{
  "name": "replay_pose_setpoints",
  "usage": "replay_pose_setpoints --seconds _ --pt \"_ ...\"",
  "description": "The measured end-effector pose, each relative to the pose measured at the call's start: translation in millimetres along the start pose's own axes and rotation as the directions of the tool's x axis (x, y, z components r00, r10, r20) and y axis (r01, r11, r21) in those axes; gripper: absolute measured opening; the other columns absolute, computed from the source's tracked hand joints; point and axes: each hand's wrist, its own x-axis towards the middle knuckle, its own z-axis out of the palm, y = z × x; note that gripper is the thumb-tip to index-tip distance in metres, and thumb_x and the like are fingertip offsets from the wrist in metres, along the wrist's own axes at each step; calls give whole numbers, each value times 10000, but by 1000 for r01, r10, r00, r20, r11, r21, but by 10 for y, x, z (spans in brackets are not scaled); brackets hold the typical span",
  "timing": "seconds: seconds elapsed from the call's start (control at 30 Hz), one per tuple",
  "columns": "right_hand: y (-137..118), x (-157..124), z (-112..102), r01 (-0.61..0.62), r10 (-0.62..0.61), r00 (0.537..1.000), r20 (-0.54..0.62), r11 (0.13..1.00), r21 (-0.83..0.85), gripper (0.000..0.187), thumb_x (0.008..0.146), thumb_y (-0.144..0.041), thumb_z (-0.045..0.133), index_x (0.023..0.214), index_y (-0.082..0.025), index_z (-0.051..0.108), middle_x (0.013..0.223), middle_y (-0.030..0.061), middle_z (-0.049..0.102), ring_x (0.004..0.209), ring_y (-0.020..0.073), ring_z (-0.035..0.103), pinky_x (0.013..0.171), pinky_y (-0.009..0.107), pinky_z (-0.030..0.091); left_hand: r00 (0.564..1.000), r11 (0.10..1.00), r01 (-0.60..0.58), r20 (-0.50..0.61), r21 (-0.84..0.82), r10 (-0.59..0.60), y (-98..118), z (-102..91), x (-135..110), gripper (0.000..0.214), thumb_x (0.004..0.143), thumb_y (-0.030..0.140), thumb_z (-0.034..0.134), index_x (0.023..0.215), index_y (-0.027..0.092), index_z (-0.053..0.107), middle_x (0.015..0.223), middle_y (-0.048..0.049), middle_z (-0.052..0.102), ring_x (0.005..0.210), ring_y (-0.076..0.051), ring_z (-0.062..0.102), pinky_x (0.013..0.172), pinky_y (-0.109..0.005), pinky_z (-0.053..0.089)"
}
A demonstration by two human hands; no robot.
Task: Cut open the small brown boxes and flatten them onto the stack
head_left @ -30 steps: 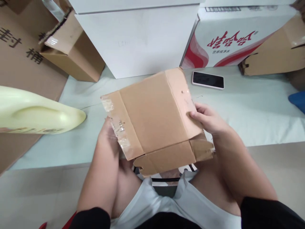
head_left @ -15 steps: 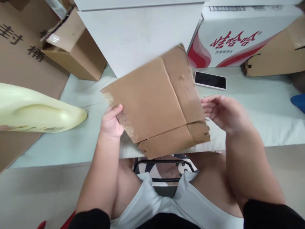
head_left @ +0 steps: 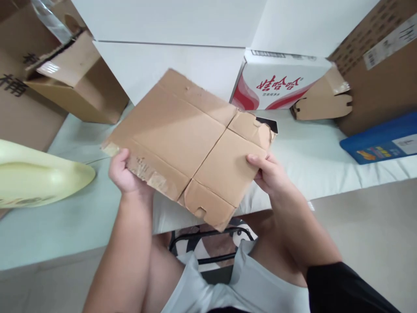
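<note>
I hold a flattened brown cardboard box [head_left: 185, 139] above my lap, in front of the pale table [head_left: 325, 161]. It is creased into panels, with torn tape along its left edge. My left hand [head_left: 125, 176] grips that taped left edge, thumb on top. Over on the lower right panel, my right hand [head_left: 269, 174] pinches the edge, fingers wrapped over the front. The sheet tilts away from me and hides most of a black phone [head_left: 272, 125] lying behind it on the table.
A pale yellow plastic object [head_left: 39, 178] lies at the left. Behind stand an open brown carton [head_left: 78, 78], a large white box [head_left: 169, 65] and a red-and-white printed carton [head_left: 276, 84]. A big brown box [head_left: 381, 65] and a blue flat pack [head_left: 381, 141] sit right.
The cardboard has turned and flattened out in my hands. My right hand, loose half a second ago, grips its right panel again. My head has tilted up, showing more of the right side.
</note>
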Motion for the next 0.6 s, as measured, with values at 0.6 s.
replay_pose_setpoints --seconds 0.6 --pt "-265 -613 -1788 266 -588 253 -768 806 -529 484 600 -531 886 681 -250 501 980 72 718 525 94 500 415 334 344 950 949 313 2 29 -313 145 -66 -27 479 932 580 416 726 213 643 689 -32 469 576 -149 473 551 -296 483"
